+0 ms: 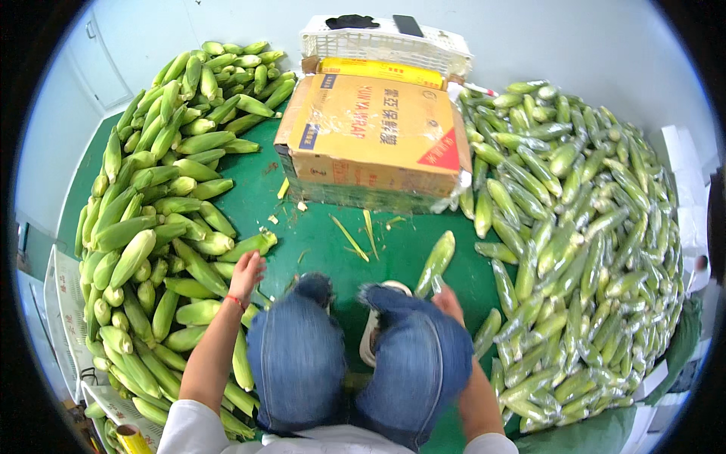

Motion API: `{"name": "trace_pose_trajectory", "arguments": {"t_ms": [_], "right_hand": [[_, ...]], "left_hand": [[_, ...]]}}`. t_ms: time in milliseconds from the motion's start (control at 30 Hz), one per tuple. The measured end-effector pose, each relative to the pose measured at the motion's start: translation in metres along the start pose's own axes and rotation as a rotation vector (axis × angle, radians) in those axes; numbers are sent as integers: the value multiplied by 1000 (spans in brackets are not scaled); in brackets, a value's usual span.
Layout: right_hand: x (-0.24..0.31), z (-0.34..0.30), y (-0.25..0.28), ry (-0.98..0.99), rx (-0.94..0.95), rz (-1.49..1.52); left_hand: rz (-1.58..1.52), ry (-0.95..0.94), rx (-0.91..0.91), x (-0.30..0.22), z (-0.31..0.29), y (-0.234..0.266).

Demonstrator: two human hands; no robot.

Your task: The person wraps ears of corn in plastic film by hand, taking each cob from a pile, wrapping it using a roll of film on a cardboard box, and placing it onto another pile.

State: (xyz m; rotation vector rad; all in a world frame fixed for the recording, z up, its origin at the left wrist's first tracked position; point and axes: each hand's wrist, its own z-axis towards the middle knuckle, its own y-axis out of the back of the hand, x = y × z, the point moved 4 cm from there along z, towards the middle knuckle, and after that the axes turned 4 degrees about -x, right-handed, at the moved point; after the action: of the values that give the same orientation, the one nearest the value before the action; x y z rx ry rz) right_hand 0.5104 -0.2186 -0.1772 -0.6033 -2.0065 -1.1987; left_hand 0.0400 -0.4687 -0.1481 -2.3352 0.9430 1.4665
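Observation:
My left hand (246, 277), with a red string around its wrist, is at the inner edge of the left heap of green-husked corn (162, 174). Its fingers are stretched out beside the end of an ear of corn (249, 246); I cannot tell whether they touch it. Beyond my right knee, my right hand (449, 304) is closed on the lower end of another ear (437, 261), which points away from me. My knee partly hides that hand. To the right lies a large heap of film-wrapped corn (560, 250).
A cardboard box (370, 121) stands at the back, a yellow roll box (382, 70) behind its top. Behind that is a white plastic basket (386, 38). Husk scraps (349, 238) lie on the green surface (310, 250). My jeans-clad knees (295, 356) rise between my arms.

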Motion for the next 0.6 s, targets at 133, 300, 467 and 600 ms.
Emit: {"name": "trace_pose_trajectory", "arguments": {"t_ms": [133, 300, 467, 600], "right_hand": [[40, 163, 88, 290, -347, 202], [180, 260, 75, 97, -261, 503], [164, 304, 83, 102, -406, 518], [151, 284, 68, 42, -429, 451]], "left_hand": [[-25, -200, 42, -118, 80, -71], [14, -327, 2, -202, 189, -92], [-60, -227, 103, -221, 226, -128], [-16, -240, 69, -213, 213, -102]]}}
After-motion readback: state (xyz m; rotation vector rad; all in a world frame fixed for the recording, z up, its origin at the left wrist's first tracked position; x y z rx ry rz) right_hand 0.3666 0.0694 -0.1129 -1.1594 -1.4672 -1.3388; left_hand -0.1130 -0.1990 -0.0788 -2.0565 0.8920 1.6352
